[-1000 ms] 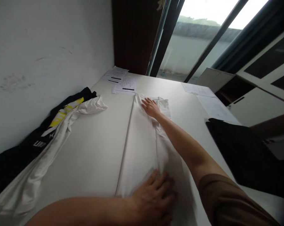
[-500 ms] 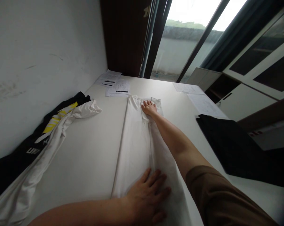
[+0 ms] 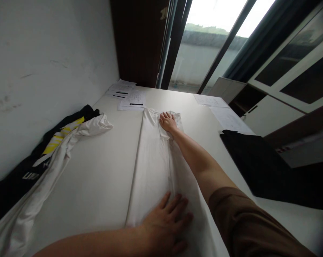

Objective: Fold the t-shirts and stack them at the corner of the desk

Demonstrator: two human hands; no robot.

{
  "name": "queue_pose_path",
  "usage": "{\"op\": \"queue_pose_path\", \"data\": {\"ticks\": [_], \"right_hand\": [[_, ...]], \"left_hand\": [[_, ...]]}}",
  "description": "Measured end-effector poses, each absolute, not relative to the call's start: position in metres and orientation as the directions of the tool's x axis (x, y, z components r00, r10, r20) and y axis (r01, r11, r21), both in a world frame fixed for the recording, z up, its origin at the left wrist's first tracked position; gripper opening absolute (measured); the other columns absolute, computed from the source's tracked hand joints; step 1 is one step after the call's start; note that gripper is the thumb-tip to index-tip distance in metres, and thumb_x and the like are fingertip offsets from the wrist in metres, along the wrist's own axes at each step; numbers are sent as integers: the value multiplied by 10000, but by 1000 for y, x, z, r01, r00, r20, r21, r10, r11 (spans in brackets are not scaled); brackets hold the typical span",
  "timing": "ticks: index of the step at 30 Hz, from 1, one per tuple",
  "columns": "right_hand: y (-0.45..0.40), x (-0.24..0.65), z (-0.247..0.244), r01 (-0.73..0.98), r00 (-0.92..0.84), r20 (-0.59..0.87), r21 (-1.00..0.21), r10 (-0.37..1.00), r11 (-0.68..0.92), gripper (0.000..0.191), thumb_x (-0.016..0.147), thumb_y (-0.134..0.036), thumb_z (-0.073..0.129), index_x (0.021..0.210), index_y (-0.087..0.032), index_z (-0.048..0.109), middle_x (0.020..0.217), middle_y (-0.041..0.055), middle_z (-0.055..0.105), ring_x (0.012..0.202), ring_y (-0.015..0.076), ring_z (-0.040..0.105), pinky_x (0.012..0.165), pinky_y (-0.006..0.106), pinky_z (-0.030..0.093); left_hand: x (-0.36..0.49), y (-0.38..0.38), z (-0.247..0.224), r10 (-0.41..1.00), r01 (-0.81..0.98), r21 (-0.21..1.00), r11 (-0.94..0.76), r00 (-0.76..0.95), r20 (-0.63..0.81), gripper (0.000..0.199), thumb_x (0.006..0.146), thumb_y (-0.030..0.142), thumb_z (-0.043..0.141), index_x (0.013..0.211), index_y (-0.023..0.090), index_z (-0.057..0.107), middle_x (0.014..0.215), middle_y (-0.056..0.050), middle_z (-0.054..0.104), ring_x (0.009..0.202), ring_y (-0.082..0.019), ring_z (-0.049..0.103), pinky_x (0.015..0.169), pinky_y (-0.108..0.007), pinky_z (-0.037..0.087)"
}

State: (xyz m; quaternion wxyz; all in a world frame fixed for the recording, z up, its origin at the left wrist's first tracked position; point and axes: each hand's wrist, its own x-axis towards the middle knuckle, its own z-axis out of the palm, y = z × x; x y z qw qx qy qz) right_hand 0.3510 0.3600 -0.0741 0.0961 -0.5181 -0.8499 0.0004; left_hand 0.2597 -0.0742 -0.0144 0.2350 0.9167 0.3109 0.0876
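A white garment (image 3: 150, 167) lies lengthwise on the white table (image 3: 102, 167), folded into a long strip with a pocket-like patch near its far end. My right hand (image 3: 168, 121) rests flat on that patch, fingers spread and pointing away. Nearer to me, my left hand (image 3: 166, 225) lies on the near part of the garment with its fingers apart and pointing right. Neither hand grips the cloth.
Along the wall at left lie a black garment with yellow print (image 3: 40, 151) and a crumpled white garment (image 3: 56, 169). Papers (image 3: 131, 98) lie at the far left, more papers (image 3: 225, 116) at the far right. A folded black cloth (image 3: 263, 167) is at right.
The whole view has shifted slightly, so most things appear a little further left. Both hands remain flat on the white garment.
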Motion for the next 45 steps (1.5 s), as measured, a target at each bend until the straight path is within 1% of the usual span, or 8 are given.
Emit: {"op": "queue_pose_path", "data": {"ticks": [4, 11, 14, 25, 30, 34, 39, 45], "right_hand": [[358, 354, -74, 840, -521, 110, -110, 846, 531, 572, 1073, -438, 262, 1593, -236, 393, 1663, 58, 344, 1543, 254, 268, 1249, 496, 205], [364, 365, -82, 969, -121, 282, -176, 952, 176, 622, 1051, -487, 259, 1510, -144, 504, 1643, 172, 350, 1548, 334, 228, 1219, 602, 186], [372, 383, -84, 972, -61, 173, -215, 983, 99, 662, 1035, -535, 283, 1520, -131, 484, 1631, 198, 359, 1532, 341, 267, 1206, 604, 219], [401, 416, -86, 959, -210, -3, -196, 978, 205, 753, 1033, -648, 292, 1633, -193, 293, 1702, 197, 162, 1581, 328, 126, 1233, 575, 163], [372, 415, -80, 917, -242, 237, -261, 941, 302, 639, 1072, -535, 276, 1558, -151, 435, 1626, 187, 376, 1534, 305, 287, 1231, 579, 201], [316, 419, -74, 757, -489, 409, -240, 771, 608, 553, 1066, -508, 360, 1487, -201, 547, 1591, 114, 456, 1494, 249, 378, 1272, 513, 174], [229, 450, -61, 556, -725, 298, -279, 621, 783, 526, 1064, -497, 416, 1534, -275, 497, 1598, 71, 450, 1496, 239, 389, 1259, 506, 232], [152, 484, -71, 637, -703, 188, -263, 686, 725, 554, 1058, -541, 409, 1552, -299, 479, 1648, 81, 362, 1536, 309, 301, 1240, 545, 258]], "left_hand": [[261, -74, -14, 615, 541, 467, -699, 788, 8, 666, 1060, 557, 382, 1618, 199, 323, 1710, -133, 191, 1572, -358, 178, 1269, -582, 130], [260, -73, -11, 604, 532, 486, -693, 797, -12, 655, 1072, 560, 333, 1623, 209, 296, 1713, -119, 187, 1577, -349, 165, 1272, -585, 133], [261, -74, -10, 612, 536, 496, -683, 791, -13, 646, 1072, 552, 342, 1620, 213, 300, 1712, -121, 191, 1576, -350, 171, 1271, -593, 130], [263, -75, -12, 607, 546, 466, -696, 794, -25, 658, 1072, 558, 326, 1626, 205, 280, 1719, -121, 166, 1579, -358, 150, 1269, -602, 126], [265, -76, -24, 610, 550, 447, -706, 793, -12, 690, 1032, 569, 431, 1618, 230, 299, 1716, -117, 181, 1573, -368, 168, 1265, -616, 109], [264, -77, -26, 590, 531, 431, -730, 807, 6, 716, 1010, 591, 462, 1614, 240, 307, 1718, -111, 176, 1577, -362, 154, 1266, -614, 82], [264, -83, -22, 574, 529, 394, -751, 819, -5, 748, 1010, 623, 443, 1632, 243, 275, 1722, -123, 142, 1586, -366, 106, 1261, -621, 59], [274, -102, -18, 469, 448, 311, -838, 883, -9, 732, 1027, 596, 431, 1639, 226, 272, 1721, -136, 131, 1584, -363, 120, 1264, -603, 49]]}}
